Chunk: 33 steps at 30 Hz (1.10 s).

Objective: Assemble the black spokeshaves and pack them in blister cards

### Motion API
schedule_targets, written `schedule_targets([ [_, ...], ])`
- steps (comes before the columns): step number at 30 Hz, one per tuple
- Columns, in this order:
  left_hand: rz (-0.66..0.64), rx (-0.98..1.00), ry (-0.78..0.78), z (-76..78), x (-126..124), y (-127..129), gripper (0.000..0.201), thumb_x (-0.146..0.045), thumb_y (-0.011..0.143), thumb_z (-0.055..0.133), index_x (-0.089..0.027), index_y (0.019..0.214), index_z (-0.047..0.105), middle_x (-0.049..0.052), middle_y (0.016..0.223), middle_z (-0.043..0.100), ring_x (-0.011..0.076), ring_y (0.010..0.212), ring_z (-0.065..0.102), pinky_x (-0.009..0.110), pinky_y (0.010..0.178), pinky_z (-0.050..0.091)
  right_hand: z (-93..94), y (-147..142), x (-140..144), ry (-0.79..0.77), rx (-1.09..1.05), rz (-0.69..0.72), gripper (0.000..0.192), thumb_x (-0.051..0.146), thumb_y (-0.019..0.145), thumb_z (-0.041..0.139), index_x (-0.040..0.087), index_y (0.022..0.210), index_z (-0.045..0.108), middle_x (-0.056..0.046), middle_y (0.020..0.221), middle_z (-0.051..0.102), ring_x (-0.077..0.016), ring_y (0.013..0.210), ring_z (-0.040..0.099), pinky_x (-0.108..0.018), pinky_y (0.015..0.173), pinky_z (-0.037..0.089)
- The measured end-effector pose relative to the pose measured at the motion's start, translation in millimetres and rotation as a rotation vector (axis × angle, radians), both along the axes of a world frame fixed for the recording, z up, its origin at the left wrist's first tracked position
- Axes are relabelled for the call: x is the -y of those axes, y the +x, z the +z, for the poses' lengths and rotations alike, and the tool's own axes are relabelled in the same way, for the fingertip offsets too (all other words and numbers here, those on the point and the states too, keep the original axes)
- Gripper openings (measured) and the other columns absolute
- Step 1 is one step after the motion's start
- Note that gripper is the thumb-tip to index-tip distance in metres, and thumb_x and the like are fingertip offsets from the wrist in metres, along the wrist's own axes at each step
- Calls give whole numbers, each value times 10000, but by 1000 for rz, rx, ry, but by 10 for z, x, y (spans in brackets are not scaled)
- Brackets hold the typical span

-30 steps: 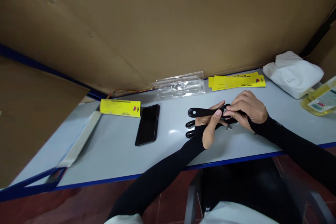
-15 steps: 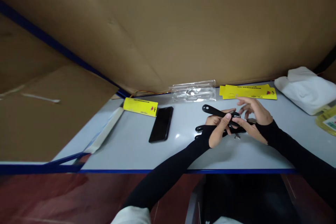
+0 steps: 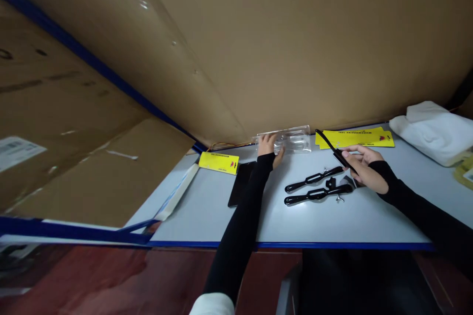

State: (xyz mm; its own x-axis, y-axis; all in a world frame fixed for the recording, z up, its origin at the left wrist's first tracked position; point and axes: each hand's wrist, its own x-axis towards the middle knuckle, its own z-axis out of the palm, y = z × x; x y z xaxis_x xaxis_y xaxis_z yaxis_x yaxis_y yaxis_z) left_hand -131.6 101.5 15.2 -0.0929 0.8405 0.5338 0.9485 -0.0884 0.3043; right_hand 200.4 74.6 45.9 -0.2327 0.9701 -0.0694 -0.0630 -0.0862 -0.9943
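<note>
My right hand (image 3: 365, 167) holds a black spokeshave (image 3: 337, 154) above the table, one handle pointing up and to the left. Its other end is hidden in the hand. Reaching to the back, my left hand (image 3: 268, 146) is at the left part of the clear plastic blister packs (image 3: 297, 141), fingers and thumb apart. Two more black spokeshaves lie side by side on the table between the hands: the farther one (image 3: 314, 178) and the nearer one (image 3: 316, 194), with small metal screws and loose-looking black parts around them.
A black phone (image 3: 242, 182) lies partly under my left forearm. One yellow card (image 3: 218, 162) is beside it, and several yellow cards (image 3: 354, 139) overlap along the back wall. White cloth or foam (image 3: 430, 130) sits at the right. Cardboard walls (image 3: 295, 49) enclose the table.
My left hand has let go of the spokeshave and moved left and back to the plastic packs. My right hand now holds it alone, tilted up. The view has shifted left.
</note>
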Motion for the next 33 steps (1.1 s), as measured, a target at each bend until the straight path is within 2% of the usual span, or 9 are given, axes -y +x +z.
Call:
schedule_targets([
  [3,183,-74,-91,-70,-67,-187,706,-310,820,731,-244,1508,581,169,1541,573,428,1388,464,594,1110,397,-28,-1,-3,-12,-14,1,908,888,472,837,173,986,619,-5,597,661,-53,359,411,-201,329,272],
  [5,283,-104,-139,-90,-78,-227,649,-333,836,727,-283,1474,616,157,1480,614,440,1353,471,584,1070,399,-65,-4,6,-10,0,18,892,880,504,834,168,1001,625,-11,616,671,-51,351,412,-208,326,299],
  [8,317,-114,-146,-53,-75,-249,487,-380,854,728,-266,1327,725,170,1353,665,454,1322,466,588,1049,371,-123,-6,17,5,26,48,838,827,568,852,167,1034,632,-2,659,672,-49,352,428,-212,327,333],
  [12,280,-130,-66,92,-38,-294,332,-458,895,707,-287,1166,794,125,1130,726,418,1284,494,581,1055,328,-174,2,6,41,4,65,734,754,642,867,179,1027,620,42,667,620,-47,352,452,-207,336,347],
  [14,255,-133,-21,164,-13,-323,358,-491,914,691,-291,1194,789,112,1076,724,379,1223,546,546,1047,342,-172,13,-9,54,-13,56,695,725,673,866,182,1023,610,49,672,609,-45,353,456,-206,336,346],
  [17,219,-127,14,212,13,-361,430,-510,945,658,-295,1307,746,98,1121,721,323,1158,605,481,1032,368,-141,33,-34,46,-25,36,660,675,692,880,180,1027,601,41,691,618,-46,351,456,-208,327,336],
  [22,107,-136,-50,79,-37,-396,425,-454,967,652,-262,1335,741,96,1136,765,292,1135,675,442,1032,393,-129,48,-61,28,-19,29,586,608,739,880,181,1016,590,41,683,614,-46,343,447,-214,322,334],
  [26,104,-170,-107,-78,-129,-413,378,-408,988,631,-281,1320,760,101,1249,785,312,1178,680,474,1064,381,-180,39,-63,52,13,23,607,636,730,872,184,1026,596,37,693,621,-43,336,445,-206,314,321],
  [33,87,-215,-185,-213,-191,-379,434,-378,1017,565,-329,1427,696,84,1493,669,337,1310,604,507,1052,406,-205,29,-49,55,78,17,605,643,738,854,173,1041,621,9,735,650,-51,368,469,-206,315,346],
])
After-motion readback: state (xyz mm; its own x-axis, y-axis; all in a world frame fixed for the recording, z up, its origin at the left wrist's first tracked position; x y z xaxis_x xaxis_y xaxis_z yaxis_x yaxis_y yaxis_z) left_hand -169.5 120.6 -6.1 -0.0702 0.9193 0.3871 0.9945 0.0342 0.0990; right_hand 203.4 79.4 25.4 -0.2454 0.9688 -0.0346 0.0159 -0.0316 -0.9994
